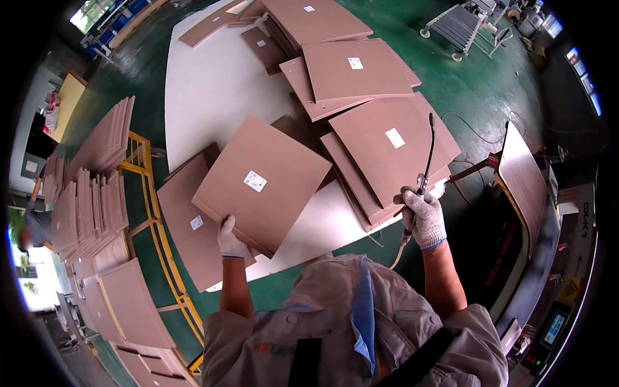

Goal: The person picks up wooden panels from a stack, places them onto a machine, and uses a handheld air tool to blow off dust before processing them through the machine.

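Note:
My gloved left hand (230, 240) grips the near edge of a brown square panel (274, 168) with a white label, its thumb on the upper face. That panel lies tilted over another labelled brown panel (184, 209) at the left. In my gloved right hand (425, 216) is an air blow gun (422, 184), fingers wrapped round its handle, its long thin nozzle (432, 138) pointing up and away from me. The blow gun is above a stack of brown panels (367, 138) on the right; a pale hose (398, 257) runs down from its handle.
More panels (354, 71) lie piled along the right side of the white table (200, 84). A yellow rack (155, 219) with upright panels (97, 200) stands left. Another person (37, 226) is at far left. A roller conveyor (454, 29) and a machine with display (553, 327) are right.

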`<action>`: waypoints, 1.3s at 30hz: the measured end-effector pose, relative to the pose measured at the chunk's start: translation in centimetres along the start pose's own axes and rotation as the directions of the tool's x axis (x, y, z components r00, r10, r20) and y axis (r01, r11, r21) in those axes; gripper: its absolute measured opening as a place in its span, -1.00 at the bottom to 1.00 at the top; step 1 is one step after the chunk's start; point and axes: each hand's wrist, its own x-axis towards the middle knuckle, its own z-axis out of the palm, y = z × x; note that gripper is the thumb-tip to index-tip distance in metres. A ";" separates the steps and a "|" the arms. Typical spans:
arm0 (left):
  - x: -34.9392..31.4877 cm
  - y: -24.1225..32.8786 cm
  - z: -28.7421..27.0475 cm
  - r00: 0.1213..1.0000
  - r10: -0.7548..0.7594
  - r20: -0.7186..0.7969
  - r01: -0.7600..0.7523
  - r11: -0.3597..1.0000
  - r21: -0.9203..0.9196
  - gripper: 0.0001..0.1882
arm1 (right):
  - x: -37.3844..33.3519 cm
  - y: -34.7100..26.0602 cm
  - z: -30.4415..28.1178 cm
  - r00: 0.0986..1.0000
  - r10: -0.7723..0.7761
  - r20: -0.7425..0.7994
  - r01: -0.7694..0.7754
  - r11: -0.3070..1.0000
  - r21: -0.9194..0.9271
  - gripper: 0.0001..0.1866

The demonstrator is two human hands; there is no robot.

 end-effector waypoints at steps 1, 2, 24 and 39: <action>2.4 -0.9 -2.1 1.000 0.008 -0.027 -0.007 0.999 0.038 -0.54 | 0.1 0.0 -0.3 0.999 0.017 -0.030 -0.017 1.000 -0.007 -0.69; 4.8 -1.7 -5.4 0.999 -0.002 0.042 0.002 1.000 0.014 -0.56 | 0.1 0.1 -0.6 0.998 0.018 -0.066 -0.019 1.000 -0.010 -0.69; 15.2 -6.9 42.7 0.670 0.024 0.742 -0.689 -0.350 0.634 0.40 | -8.1 7.4 -4.7 0.895 0.008 -0.446 -0.056 0.994 -0.096 -0.72; 10.8 -9.9 40.3 0.478 -0.157 0.864 -0.504 -0.855 0.123 -0.50 | -10.7 11.6 -8.1 0.824 0.015 -0.566 0.032 0.997 0.073 -0.73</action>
